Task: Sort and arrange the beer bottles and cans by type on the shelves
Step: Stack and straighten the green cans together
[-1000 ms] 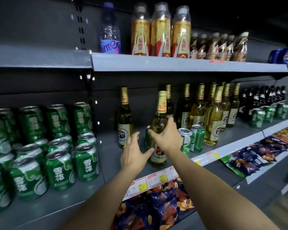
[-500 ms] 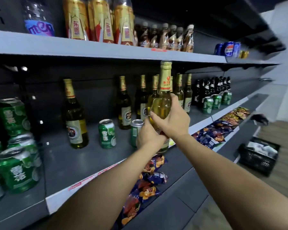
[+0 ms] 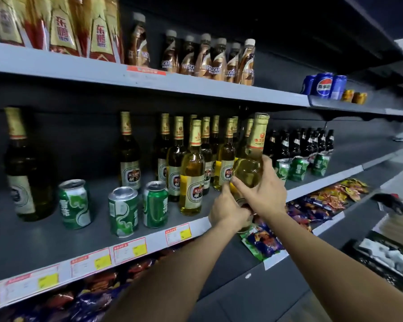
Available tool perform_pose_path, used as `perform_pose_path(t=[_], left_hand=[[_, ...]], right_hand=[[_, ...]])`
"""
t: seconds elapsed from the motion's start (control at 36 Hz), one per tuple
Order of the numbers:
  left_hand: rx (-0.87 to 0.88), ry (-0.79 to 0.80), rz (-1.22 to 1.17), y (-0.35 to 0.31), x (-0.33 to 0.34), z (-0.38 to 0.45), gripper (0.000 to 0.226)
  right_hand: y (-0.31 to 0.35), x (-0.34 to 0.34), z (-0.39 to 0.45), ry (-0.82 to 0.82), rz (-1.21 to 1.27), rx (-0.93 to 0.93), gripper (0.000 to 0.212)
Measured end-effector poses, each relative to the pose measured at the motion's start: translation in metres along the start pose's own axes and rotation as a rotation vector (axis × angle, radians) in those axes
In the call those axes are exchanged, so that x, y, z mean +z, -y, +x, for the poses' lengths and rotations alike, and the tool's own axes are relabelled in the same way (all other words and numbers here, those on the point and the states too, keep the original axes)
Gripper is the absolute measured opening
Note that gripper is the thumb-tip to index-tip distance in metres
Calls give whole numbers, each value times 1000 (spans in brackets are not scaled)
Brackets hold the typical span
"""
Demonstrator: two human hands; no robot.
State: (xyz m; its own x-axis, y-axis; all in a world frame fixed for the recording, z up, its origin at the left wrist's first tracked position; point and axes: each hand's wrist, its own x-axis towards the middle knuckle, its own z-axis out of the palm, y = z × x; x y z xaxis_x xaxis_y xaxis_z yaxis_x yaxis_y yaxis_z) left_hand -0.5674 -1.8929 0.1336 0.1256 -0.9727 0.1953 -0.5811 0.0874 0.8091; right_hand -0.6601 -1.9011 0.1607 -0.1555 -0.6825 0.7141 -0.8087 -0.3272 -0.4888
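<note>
- Carried rightward since before, the pale beer bottle (image 3: pixel 250 168) is gripped by both hands: right hand (image 3: pixel 264 194) mid-body, left hand (image 3: pixel 228 211) apparently its base.
- Green cans (image 3: pixel 126 211) stand at nine o'clock.

Both arms reach forward, left grip (image 3: pixel 228 211) low, right grip (image 3: pixel 263 194) curled above it.

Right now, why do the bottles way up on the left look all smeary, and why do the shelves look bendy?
Head view: the tall gold-red bottles are motion-blurred, while the held bottle is sharper; the wide-angle lens bows the top shelf; lighting is dim, with dark shadow under that shelf.
</note>
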Motion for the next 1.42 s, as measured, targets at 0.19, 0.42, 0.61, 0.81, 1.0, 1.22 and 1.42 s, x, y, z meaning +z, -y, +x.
perform_pose_path(t=[0.19, 0.42, 0.61, 0.81, 1.0, 1.22, 1.42], left_hand=[[-36, -70, -54, -1, 22, 65, 65], [-109, -108, -1, 17, 39, 122, 77], [-150, -140, -4, 28, 50, 140, 78], [-178, -165, -41, 29, 57, 146, 84], [-205, -197, -78, 29, 65, 141, 87], [-195, -311, -59, 28, 74, 128, 81], [-185, -471, -1, 38, 85, 107, 63]], right_hand=[[-25, 39, 52, 68, 49, -28, 89], [-46, 86, 88, 195, 98, -13, 88], [-62, 113, 101, 294, 140, -20, 90], [-72, 125, 110, 332, 208, -33, 93], [-76, 130, 106, 360, 284, -37, 94], [-83, 124, 112, 446, 209, -99, 106], [-92, 116, 115, 476, 198, -125, 105]])
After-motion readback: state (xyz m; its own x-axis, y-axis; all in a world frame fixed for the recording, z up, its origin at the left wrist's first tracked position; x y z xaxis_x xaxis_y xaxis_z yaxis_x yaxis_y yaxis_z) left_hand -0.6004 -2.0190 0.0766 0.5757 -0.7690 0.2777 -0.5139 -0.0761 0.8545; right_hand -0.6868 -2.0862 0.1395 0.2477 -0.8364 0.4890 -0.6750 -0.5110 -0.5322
